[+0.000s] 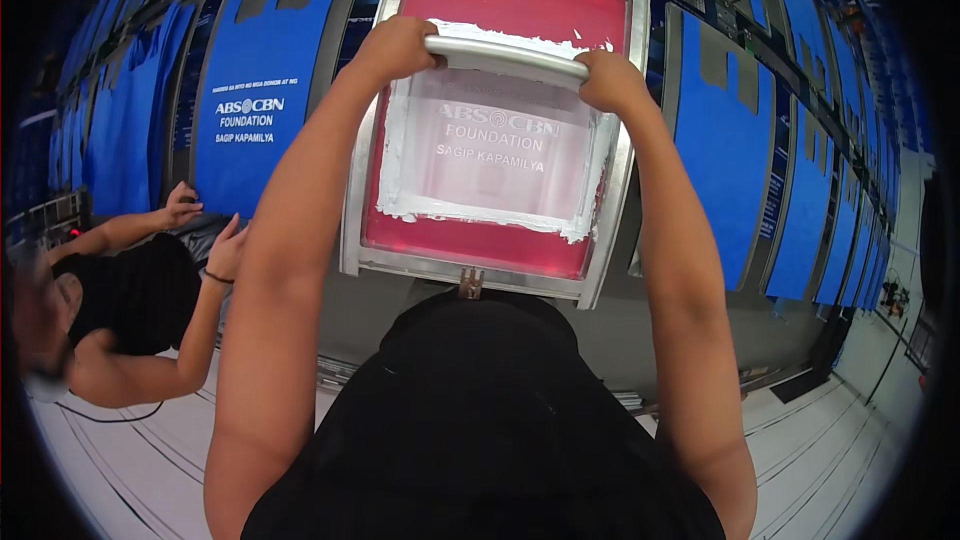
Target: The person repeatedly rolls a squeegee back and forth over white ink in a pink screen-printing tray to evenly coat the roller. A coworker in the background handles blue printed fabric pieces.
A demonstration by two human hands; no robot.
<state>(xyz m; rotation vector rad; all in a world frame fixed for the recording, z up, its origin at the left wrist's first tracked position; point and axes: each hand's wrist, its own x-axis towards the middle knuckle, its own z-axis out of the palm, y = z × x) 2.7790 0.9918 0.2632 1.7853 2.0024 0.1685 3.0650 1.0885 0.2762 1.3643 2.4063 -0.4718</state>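
A silkscreen printing frame (pixel 351 225) with silver metal edges lies in front of me. Its mesh is red around the rim and pale in the middle, where white lettering shows through. A squeegee (pixel 508 58) spans the mesh near its far part. My left hand (pixel 398 48) is closed around the squeegee's left end, and my right hand (pixel 612 82) grips the right end. Thick white ink (pixel 470 217) is smeared round the pale area, along both sides and at the near and far edges. The squeegee's blade edge is hard to make out.
Blue fabric bag pieces lie on boards to both sides, including a printed one (pixel 245 80) on the left and a plain one (pixel 725 130) on the right. Another person (pixel 135 285) works close on my left, hands near the printed piece. Metal clips (pixel 470 284) sit on the frame.
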